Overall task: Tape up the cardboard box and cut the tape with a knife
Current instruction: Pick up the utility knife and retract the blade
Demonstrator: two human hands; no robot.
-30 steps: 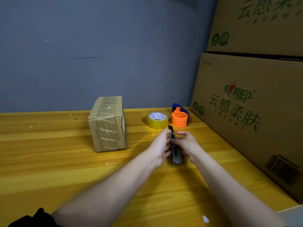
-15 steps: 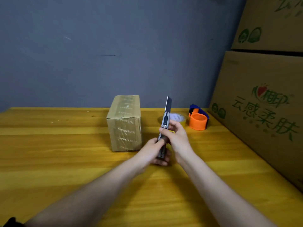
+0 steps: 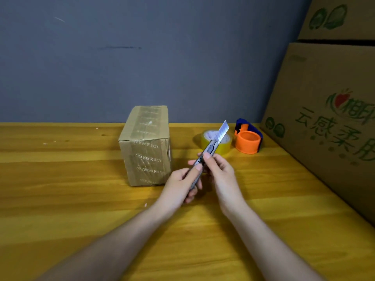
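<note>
Gripping the knife (image 3: 205, 159), both hands hold its blade (image 3: 222, 132) near the box (image 3: 146, 151)

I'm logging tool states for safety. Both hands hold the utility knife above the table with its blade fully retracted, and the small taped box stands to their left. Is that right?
Not quite: the blade is not retracted. The head view shows it slid out of the utility knife, its segmented metal pointing up and away. The rest holds: the left hand and right hand both grip the knife, with the small taped box to their left.
</note>
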